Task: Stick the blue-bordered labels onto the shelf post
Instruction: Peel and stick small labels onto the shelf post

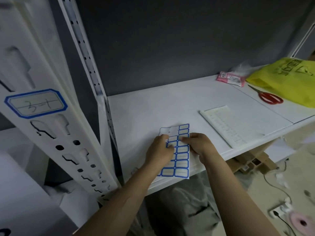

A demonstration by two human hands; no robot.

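Observation:
A sheet of blue-bordered labels (182,160) lies on the white shelf board (144,113); its top-left cells are bare. My left hand (159,152) presses on the sheet's left column, fingers curled onto it. My right hand (198,144) rests on the right side, fingertips pinching at a label near the upper middle. Whether a label is lifted I cannot tell. The white perforated shelf post (56,133) stands close at the left, and one blue-bordered label (35,103) with handwriting is stuck on it.
A white keyboard-like tray (228,125) lies right of the sheet. Red-handled scissors (269,97), a pink packet (230,79) and a yellow bag (286,79) sit at the far right. A second slotted post (88,62) rises behind. Boxes and cables lie on the floor below.

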